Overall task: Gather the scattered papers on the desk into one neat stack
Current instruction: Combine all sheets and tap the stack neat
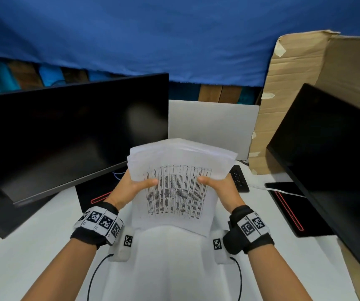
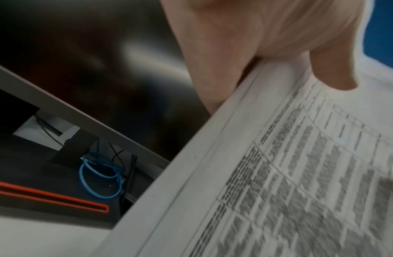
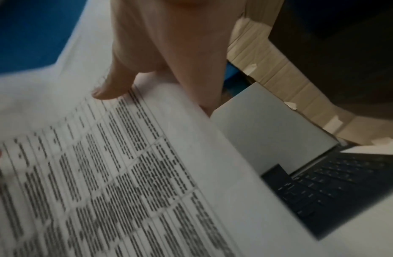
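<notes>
A stack of white papers (image 1: 174, 187), its top sheet printed with a table, is held up above the white desk (image 1: 33, 253), tilted towards me. My left hand (image 1: 131, 185) grips its left edge, thumb on top and fingers hidden underneath. On the opposite edge my right hand (image 1: 218, 185) holds it the same way. The sheets fan slightly at the far end. In the left wrist view the papers (image 2: 279, 173) show their layered edge under my left hand (image 2: 256, 52). The right wrist view has the papers (image 3: 103, 173) pinched by my right hand (image 3: 158, 60).
A dark monitor (image 1: 66, 135) stands at the left and another (image 1: 331, 161) at the right. A black keyboard (image 1: 238, 179) lies behind the papers, next to a grey panel (image 1: 213, 124). Cardboard (image 1: 294, 83) leans at the back right. Blue cable (image 2: 98, 177) coils under the left monitor.
</notes>
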Demonstrator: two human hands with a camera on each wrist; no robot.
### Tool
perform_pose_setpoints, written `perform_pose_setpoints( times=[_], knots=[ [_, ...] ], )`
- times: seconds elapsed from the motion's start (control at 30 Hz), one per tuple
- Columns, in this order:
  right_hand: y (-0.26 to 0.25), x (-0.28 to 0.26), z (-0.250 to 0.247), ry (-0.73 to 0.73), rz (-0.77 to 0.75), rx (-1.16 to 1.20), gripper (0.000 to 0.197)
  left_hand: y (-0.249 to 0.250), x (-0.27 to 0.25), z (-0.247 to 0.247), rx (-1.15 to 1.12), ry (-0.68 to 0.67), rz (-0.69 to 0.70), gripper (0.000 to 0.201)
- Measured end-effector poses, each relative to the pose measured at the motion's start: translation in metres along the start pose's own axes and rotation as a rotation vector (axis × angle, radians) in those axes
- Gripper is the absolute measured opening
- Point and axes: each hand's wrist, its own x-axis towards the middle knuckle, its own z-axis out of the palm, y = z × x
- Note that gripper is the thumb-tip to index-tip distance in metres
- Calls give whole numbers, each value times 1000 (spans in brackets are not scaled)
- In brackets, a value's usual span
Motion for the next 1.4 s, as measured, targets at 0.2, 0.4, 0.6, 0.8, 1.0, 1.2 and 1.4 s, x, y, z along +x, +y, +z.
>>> perform_pose_setpoints(
  times=[0.2, 0.4, 0.6, 0.8, 1.0, 1.2, 1.4],
  knots=[
    [-8, 3, 3, 26, -12, -73, 32, 7, 6, 2, 47, 92, 33, 32],
    [-20, 2, 6, 94, -103, -5, 22, 16, 3, 6, -1, 163, 114, 24],
    [-21, -1, 15, 207, -125, 103, 57, 23, 10, 29, -20, 444, 260, 43],
    [-29, 2, 17, 296, -121, 95, 67, 37, 19, 46, 33, 671, 304, 26],
    [-29, 5, 17, 321, -84, 144, 38, 35, 17, 47, 40, 665, 295, 27],
    [-23, 5, 4, 80, -90, 53, 36, 30, 14, 36, 13, 403, 279, 36],
    [1, -4, -2, 33, 101, -134, 25, -4, 6, 11, 178, 114, -92, 32]
  ],
)
